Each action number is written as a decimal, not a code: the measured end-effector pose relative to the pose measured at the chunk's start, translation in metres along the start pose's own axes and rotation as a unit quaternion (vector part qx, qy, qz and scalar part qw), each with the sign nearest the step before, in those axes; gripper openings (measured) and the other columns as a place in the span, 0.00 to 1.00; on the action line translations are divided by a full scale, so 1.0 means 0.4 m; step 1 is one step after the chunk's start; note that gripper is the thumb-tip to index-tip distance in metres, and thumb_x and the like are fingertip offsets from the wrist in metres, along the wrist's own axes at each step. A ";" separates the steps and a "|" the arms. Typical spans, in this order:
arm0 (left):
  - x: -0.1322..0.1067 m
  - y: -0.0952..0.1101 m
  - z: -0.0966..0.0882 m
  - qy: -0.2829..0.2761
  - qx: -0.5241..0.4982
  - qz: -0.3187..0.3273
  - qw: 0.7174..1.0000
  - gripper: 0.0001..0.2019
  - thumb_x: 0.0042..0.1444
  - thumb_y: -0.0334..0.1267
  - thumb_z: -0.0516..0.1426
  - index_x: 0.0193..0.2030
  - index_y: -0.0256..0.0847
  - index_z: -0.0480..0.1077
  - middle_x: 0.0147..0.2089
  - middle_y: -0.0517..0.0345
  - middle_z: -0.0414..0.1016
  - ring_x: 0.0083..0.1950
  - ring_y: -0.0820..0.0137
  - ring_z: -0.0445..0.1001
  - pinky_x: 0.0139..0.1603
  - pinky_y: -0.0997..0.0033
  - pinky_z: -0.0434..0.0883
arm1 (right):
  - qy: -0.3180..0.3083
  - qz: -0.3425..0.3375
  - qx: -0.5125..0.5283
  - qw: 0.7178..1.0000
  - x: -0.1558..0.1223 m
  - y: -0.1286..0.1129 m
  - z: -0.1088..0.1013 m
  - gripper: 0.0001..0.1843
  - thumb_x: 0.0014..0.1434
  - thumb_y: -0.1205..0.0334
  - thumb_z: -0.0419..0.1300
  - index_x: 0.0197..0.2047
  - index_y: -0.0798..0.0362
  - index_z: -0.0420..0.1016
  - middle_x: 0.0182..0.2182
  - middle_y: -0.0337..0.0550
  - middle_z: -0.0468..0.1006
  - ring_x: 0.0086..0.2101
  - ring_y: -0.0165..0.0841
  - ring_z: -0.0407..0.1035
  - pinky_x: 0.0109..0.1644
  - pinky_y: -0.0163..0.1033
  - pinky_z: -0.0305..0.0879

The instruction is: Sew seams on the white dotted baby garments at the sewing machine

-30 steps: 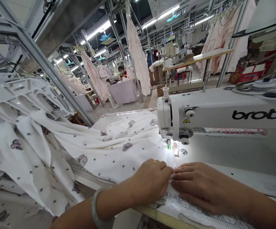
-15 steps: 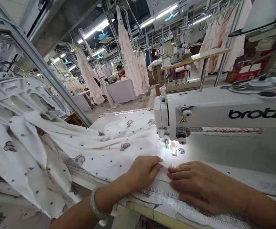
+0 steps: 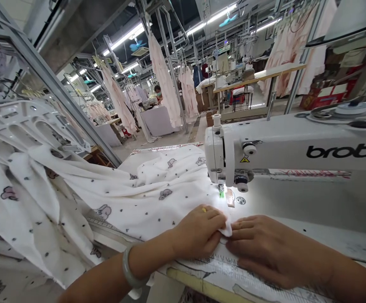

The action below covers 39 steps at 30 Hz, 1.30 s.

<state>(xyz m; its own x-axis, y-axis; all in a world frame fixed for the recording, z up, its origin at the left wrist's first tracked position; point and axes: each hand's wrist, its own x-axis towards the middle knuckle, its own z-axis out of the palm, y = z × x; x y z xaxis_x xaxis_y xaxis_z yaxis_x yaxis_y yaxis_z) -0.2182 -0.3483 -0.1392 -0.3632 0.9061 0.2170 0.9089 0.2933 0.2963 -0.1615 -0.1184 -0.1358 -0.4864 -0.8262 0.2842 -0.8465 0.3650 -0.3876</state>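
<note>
White fabric (image 3: 151, 202) with small animal prints and dots spreads over the sewing table, its right edge running under the needle area of a white sewing machine (image 3: 284, 147). My left hand (image 3: 200, 231), a ring on one finger, has its fingers closed on the fabric near that edge, just below the presser foot (image 3: 221, 191). Close beside it, my right hand (image 3: 265, 250) lies low over the table with its fingertips against the fabric's folded edge. Whether those fingertips pinch the cloth is hard to see. A measuring tape (image 3: 214, 257) runs along the table's front, partly under both hands.
At the left, more of the fabric drapes from a white rack (image 3: 37, 122). A grey metal post (image 3: 59, 92) slants up behind it. Pale pink garments (image 3: 164, 75) hang farther back, and another person (image 3: 158, 93) sits at a distant station.
My left hand has moved slightly right, toward my right hand, and its fingers have curled over the fabric edge. The fabric corner now hangs lower between the hands. My right hand has barely moved.
</note>
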 end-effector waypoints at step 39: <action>0.058 -0.050 -0.006 -0.028 0.202 0.082 0.976 0.13 0.71 0.34 0.52 0.36 0.37 0.74 0.39 0.53 0.75 0.42 0.66 0.72 0.42 0.65 0.68 | 0.048 0.103 -0.063 0.992 -0.031 0.084 -0.022 0.14 0.76 0.58 0.52 0.42 0.47 0.77 0.38 0.42 0.76 0.42 0.39 0.70 0.53 0.50 0.64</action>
<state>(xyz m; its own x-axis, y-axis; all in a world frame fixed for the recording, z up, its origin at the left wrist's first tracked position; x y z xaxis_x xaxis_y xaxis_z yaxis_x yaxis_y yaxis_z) -0.2452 -0.3337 -0.1379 -0.2043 0.9628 0.1767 0.9646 0.2287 -0.1310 -0.1857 -0.0921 -0.1448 -0.6653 -0.6861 0.2943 -0.7441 0.5776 -0.3357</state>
